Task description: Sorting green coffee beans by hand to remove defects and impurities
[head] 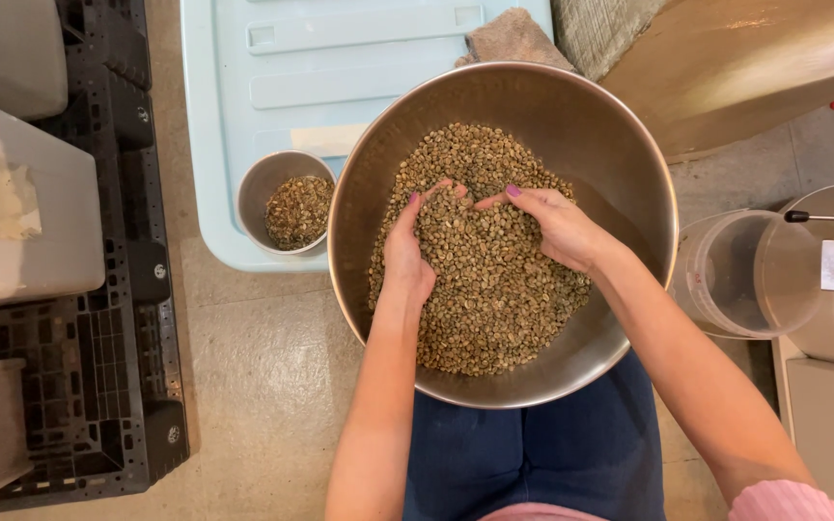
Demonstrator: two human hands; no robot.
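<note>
The floor is gray and smooth. A black plastic pallet lies along its left edge. A light blue bin lid sits at the top.

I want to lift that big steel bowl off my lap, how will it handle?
Probably heavy: the steel bowl holds a deep heap of greenish beans. Its rounded bottom on the lap may tip, and the loose beans would likely slide to one side.

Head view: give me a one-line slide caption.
Both hands, left and right, sift greenish beans in a large steel bowl; small cup alongside.
</note>
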